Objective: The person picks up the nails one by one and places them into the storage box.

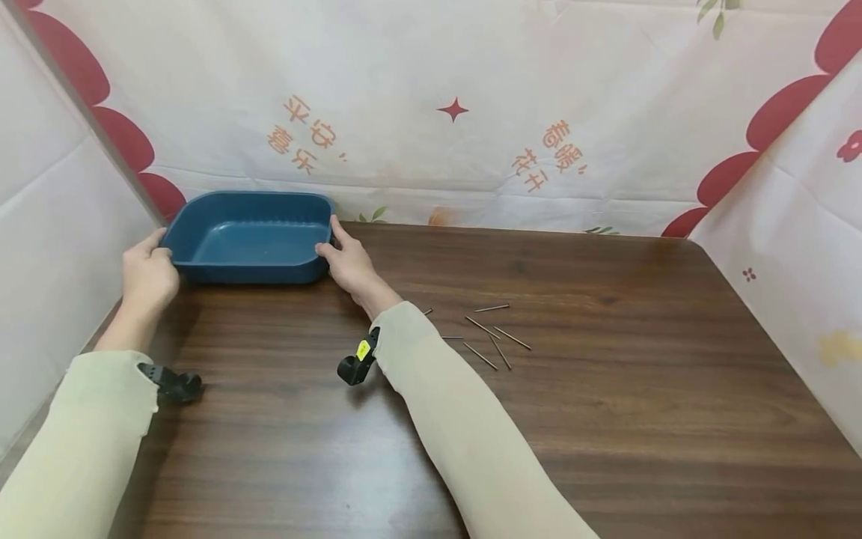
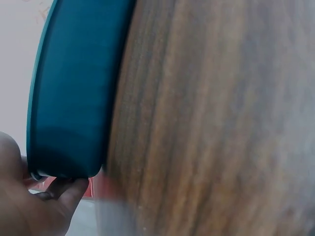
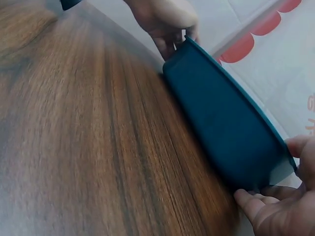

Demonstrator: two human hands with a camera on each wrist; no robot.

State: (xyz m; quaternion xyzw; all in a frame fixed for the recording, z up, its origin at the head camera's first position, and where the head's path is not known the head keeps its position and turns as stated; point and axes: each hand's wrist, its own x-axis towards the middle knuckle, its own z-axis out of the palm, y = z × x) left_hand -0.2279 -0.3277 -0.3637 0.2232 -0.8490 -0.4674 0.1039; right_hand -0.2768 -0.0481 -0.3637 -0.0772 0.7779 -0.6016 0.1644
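Note:
A blue plastic basin [image 1: 259, 247], rectangular with rounded corners, is at the far left of the wooden table, and no objects show inside it. My left hand [image 1: 150, 275] grips its left end, with the fingers under the rim in the left wrist view. At the right end, my right hand [image 1: 350, 262] holds the basin with the thumb at the rim and the fingers curled low against the wall, as the right wrist view shows. Several thin metal nails [image 1: 498, 346] lie scattered on the table, some partly hidden behind my right forearm.
The brown wooden table [image 1: 606, 359] reaches back to a printed white cloth [image 1: 417, 90]. Cloth walls also stand at the left and right sides. Black wrist cameras [image 1: 357, 363] jut out from both sleeves above the tabletop.

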